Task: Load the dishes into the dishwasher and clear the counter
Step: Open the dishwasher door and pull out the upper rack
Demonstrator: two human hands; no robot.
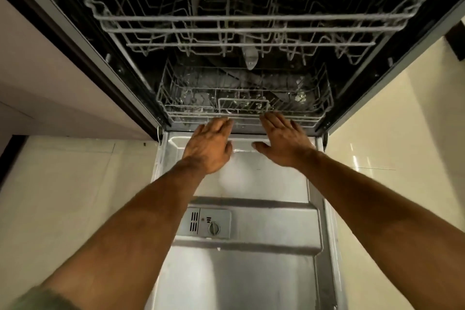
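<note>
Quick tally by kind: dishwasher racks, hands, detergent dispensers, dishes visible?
Racks: 2, the upper rack and the lower rack
Hands: 2, the left hand and the right hand
Detergent dispenser: 1
Dishes: 0
Total: 5

A single wide-angle camera, worn on the person's head, looks forward and steeply down from close above the lowered stainless-steel dishwasher door, whose near edge runs out of the bottom of the picture. It faces straight into the dark tub, where the grey wire lower rack sits near the centre and the grey wire upper rack fills the top, lines bowed outward at the picture's edges.
</note>
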